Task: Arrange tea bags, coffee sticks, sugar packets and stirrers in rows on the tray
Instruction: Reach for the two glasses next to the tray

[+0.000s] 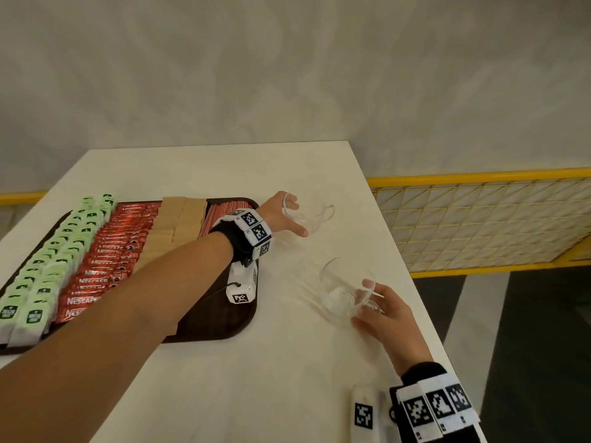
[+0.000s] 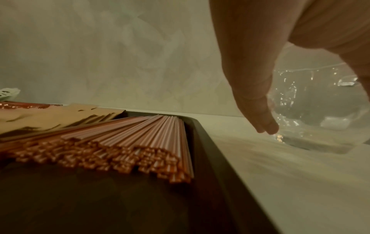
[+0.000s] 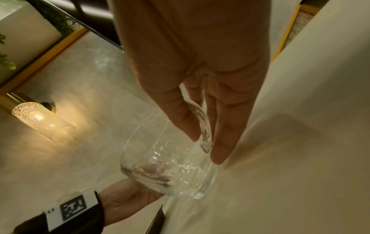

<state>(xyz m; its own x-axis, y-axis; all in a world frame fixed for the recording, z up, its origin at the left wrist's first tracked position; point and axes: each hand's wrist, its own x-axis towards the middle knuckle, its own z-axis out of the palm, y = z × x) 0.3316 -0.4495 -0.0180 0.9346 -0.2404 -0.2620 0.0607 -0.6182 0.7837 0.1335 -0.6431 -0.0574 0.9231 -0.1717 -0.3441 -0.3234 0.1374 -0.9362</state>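
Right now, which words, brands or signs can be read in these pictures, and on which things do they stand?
"NESCAFE": on the red coffee sticks on the tray.
Dark logo on the green tea bags: too blurred to read.
Wrist bands: black-and-white square codes only, no words.
Brown sugar packets: no text seen.

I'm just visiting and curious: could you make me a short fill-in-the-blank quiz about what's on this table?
1. The tea bags on the tray have ____ wrappers.
2. Each hand holds a clear glass ____.
3. The right hand pinches its cup by the ____.
4. The stirrers lie along the tray's ____ side.

Missing words: green; cup; handle; right
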